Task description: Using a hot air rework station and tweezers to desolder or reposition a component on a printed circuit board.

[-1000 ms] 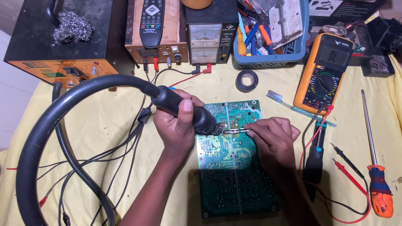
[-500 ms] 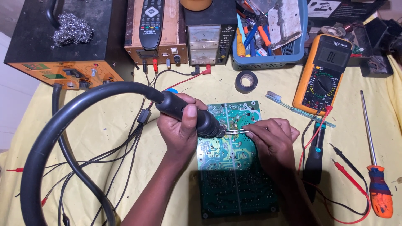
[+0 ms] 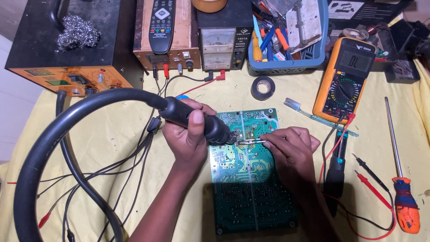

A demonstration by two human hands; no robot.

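While the left hand (image 3: 190, 134) stays wrapped around the black hot-air handpiece (image 3: 197, 122), its nozzle points at a spot near the top of the green circuit board (image 3: 248, 179), which lies flat on the yellow cloth of the counter (image 3: 112, 143) at the middle of the view. The right hand (image 3: 291, 150) is closed in a pinch on slim metal tweezers (image 3: 251, 142), whose tips meet the board right at the nozzle's mouth.

To my eye, doing this well means holding the nozzle just above the part rather than on it, keeping the tweezers light and level, and lifting only once the solder gives; prying early could tear a pad.

From the handpiece a thick, ribbed black hose (image 3: 49, 152) loops round to 9 o'clock and back to the orange-fronted rework station (image 3: 67, 58) at 10 o'clock, with a wad of steel wool (image 3: 78, 32) on its black lid. At 12 o'clock a boxy power supply (image 3: 223, 40) shows two dial faces. A roll of black tape (image 3: 263, 87) sits at 1 o'clock, beyond it a blue plastic basket (image 3: 286, 67) of tools. At 2 o'clock rests an orange-cased multimeter (image 3: 345, 78), a clear-handled toothbrush (image 3: 320, 117) beside it. A long screwdriver (image 3: 401, 179) with an orange grip lies at 3 o'clock.
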